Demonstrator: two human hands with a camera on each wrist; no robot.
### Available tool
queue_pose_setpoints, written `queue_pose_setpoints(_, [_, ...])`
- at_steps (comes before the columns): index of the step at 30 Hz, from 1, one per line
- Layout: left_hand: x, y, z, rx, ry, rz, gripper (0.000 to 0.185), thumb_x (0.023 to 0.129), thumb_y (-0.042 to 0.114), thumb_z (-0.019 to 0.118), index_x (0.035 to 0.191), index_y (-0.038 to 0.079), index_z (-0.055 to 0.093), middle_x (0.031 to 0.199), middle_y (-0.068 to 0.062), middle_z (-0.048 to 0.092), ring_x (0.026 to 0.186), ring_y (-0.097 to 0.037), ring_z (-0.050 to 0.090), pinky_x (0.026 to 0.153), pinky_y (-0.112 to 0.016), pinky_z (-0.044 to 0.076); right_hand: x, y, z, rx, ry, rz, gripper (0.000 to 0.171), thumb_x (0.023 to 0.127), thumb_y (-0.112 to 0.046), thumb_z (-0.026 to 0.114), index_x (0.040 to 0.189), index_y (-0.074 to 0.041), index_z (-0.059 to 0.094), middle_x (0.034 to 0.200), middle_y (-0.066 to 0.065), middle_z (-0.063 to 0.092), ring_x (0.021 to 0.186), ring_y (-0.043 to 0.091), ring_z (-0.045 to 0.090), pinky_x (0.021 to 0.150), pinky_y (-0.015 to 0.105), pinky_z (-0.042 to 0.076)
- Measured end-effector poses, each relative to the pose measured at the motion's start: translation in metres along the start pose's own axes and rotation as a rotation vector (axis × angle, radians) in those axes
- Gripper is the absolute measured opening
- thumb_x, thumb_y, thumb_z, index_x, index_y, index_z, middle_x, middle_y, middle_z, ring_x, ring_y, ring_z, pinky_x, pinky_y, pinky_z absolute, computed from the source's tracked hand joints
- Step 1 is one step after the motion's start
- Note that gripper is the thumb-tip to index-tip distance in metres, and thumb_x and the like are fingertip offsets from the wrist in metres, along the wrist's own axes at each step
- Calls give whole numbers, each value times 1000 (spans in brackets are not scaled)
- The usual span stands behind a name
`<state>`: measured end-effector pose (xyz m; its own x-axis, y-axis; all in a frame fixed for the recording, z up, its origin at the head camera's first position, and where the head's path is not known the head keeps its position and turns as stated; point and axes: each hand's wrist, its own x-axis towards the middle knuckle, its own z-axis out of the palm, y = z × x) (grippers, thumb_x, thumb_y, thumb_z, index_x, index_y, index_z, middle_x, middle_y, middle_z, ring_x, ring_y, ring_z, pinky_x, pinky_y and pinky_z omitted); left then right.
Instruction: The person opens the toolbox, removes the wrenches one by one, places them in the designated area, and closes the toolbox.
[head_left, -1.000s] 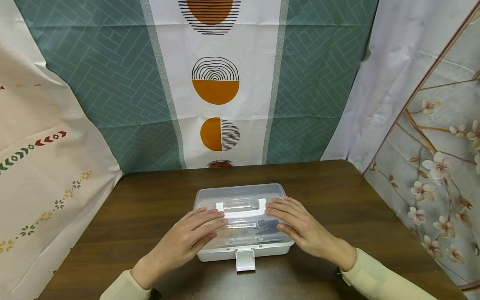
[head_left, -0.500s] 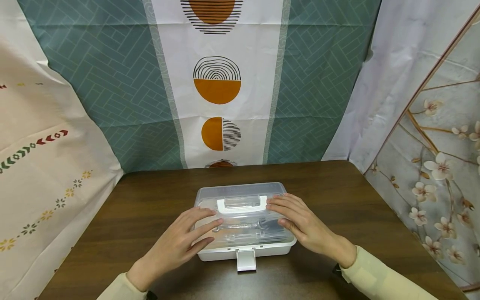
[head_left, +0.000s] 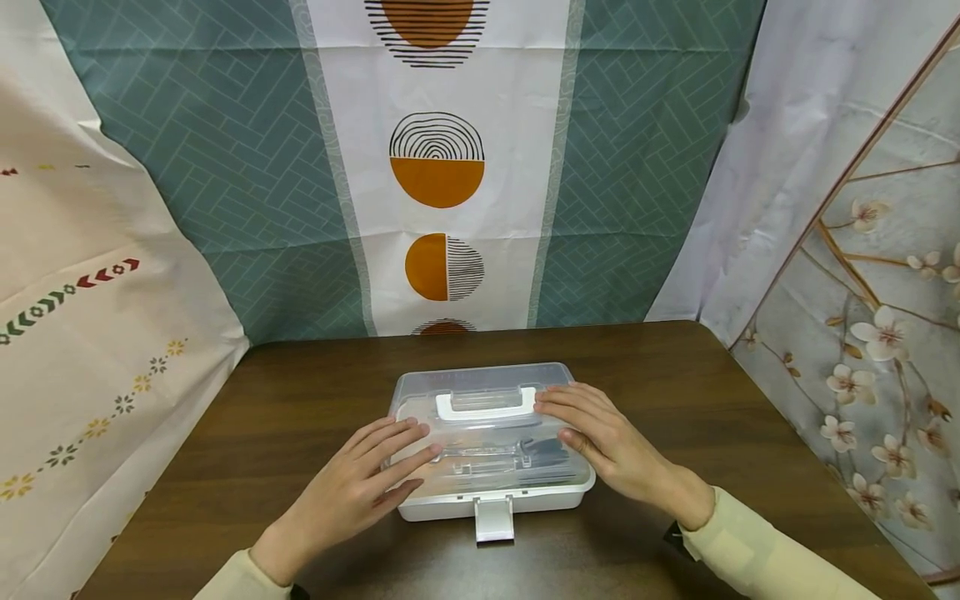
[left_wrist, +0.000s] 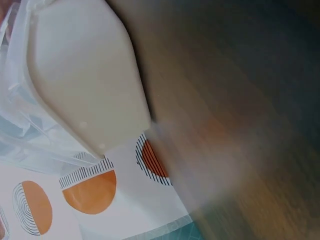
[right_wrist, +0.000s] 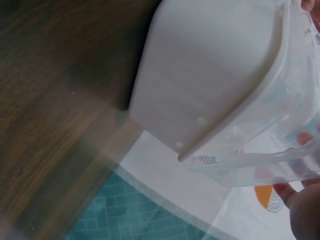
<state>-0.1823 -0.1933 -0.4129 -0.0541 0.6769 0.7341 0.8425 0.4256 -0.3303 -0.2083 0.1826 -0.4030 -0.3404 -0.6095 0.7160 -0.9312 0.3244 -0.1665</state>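
A storage box stands on the table, with a clear lid over a white base. Its white carry handle lies folded on the lid, and the front latch juts outward, unfastened. Over the lid's left part is my left hand, fingers extended. My right hand rests at the lid's right side, fingertips by the handle's right end. Through the lid I see clear inner parts that I cannot make out. Both wrist views show the base's side walls; in the right one, fingers touch the lid.
The box sits on a dark brown wooden table. Behind it hangs a green and white patterned curtain. A cream cloth drapes at the left and a floral cloth at the right.
My left hand has drawn back leftward, away from the handle, its fingers spreading and then coming closer together. My right hand has barely moved. The box stays in place.
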Motion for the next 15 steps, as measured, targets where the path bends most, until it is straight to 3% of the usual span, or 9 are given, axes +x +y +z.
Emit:
queue_pose_setpoints(10, [7,-2,-11,155,24,177,34,110,1,44,128,4,73,131,-13,70,114,-25,70,98,-42,56,2,3,-2,0,-15,16,39,112,-26,47,141,-4,62,141,14,62,133,35,54,122,46,30])
queue_pose_setpoints(15, [9,-4,-12,148,19,185,35,110,-1,43,128,3,73,132,-14,70,115,-25,70,98,-42,56,1,4,-6,37,-28,82,36,107,-18,59,141,-6,63,143,12,60,135,32,53,122,36,31])
